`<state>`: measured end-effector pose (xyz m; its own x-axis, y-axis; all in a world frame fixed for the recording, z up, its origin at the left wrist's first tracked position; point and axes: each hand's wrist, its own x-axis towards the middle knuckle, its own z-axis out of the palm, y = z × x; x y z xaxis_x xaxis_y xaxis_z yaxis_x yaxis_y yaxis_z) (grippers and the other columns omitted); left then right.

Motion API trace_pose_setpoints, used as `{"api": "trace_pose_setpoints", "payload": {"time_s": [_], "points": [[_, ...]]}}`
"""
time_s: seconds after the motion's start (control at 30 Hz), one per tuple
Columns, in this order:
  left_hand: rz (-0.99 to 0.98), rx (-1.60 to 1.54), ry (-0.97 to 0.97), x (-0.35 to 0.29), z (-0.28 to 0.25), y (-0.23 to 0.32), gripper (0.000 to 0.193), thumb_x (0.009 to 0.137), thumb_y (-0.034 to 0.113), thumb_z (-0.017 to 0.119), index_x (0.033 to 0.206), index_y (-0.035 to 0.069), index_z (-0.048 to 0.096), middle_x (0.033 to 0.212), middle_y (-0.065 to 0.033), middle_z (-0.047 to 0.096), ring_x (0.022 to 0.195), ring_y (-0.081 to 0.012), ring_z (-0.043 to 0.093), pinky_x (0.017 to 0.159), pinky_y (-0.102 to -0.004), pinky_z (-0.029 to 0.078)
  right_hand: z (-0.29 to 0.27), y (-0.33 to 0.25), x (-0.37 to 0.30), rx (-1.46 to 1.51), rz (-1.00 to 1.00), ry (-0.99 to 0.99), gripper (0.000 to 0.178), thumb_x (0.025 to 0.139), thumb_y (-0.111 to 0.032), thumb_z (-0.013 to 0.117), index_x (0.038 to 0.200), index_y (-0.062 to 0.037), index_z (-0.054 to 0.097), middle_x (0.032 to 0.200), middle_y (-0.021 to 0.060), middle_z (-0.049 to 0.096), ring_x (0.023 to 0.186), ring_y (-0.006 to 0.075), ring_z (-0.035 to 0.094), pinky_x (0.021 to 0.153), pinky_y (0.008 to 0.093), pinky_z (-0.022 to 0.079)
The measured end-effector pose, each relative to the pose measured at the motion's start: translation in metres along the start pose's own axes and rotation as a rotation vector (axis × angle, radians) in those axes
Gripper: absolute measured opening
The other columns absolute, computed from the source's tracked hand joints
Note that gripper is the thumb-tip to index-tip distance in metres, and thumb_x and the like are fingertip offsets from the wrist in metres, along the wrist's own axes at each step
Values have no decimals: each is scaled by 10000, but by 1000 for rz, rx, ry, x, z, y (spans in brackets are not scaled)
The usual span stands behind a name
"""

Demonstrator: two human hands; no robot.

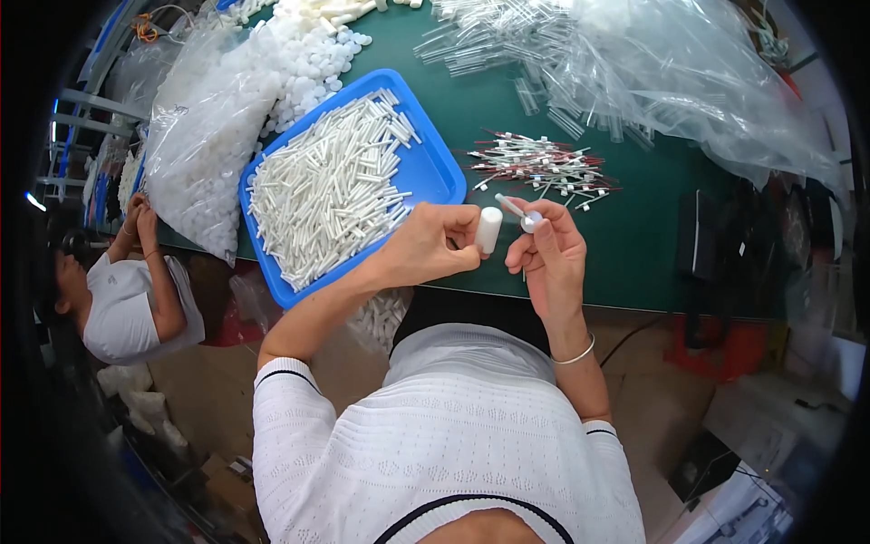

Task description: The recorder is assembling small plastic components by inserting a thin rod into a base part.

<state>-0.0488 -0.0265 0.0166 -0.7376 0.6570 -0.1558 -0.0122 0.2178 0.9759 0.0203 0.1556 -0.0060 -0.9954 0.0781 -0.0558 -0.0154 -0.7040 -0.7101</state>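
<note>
Between the thumb and fingers of my left hand is a short white cylinder, held upright over the front edge of the green table. Close beside it, my right hand pinches a small round white cap with a thin white stick slanting up to the left from it. The cylinder and the cap are apart. Just beyond my hands lies a pile of thin red-and-white sticks with small white pieces on them. To the left, a blue tray holds a heap of short white rods.
A plastic bag of white caps spills over at the far left. Clear tubes and a large clear plastic bag cover the far right. Another person sits at the left. A dark device stands at the right.
</note>
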Motion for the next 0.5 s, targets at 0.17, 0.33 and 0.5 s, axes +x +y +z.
{"api": "trace_pose_setpoints", "payload": {"time_s": [0.17,0.33,0.5], "points": [[-42,113,-179,1,2,8,171,773,35,591,927,-23,638,728,2,603,648,-36,514,572,-203,436,3,-3,-8,-204,21,-161,264,945,-203,594,1103,3,553,1220,275,561,668,174,669,505,228,540],[-122,-197,-91,-10,14,-14,234,802,45,626,1018,-8,557,855,-59,632,733,-92,619,590,-220,506,0,-1,-13,-151,-27,-91,226,948,-145,579,1087,31,555,1222,266,559,788,195,690,636,259,594],[21,-369,189,-18,44,-23,423,864,30,664,1224,23,442,1097,-124,617,906,-133,648,648,-225,545,-5,-2,-9,-91,-15,-29,227,959,-170,563,1081,21,563,1195,254,581,876,196,686,710,266,599]]}}
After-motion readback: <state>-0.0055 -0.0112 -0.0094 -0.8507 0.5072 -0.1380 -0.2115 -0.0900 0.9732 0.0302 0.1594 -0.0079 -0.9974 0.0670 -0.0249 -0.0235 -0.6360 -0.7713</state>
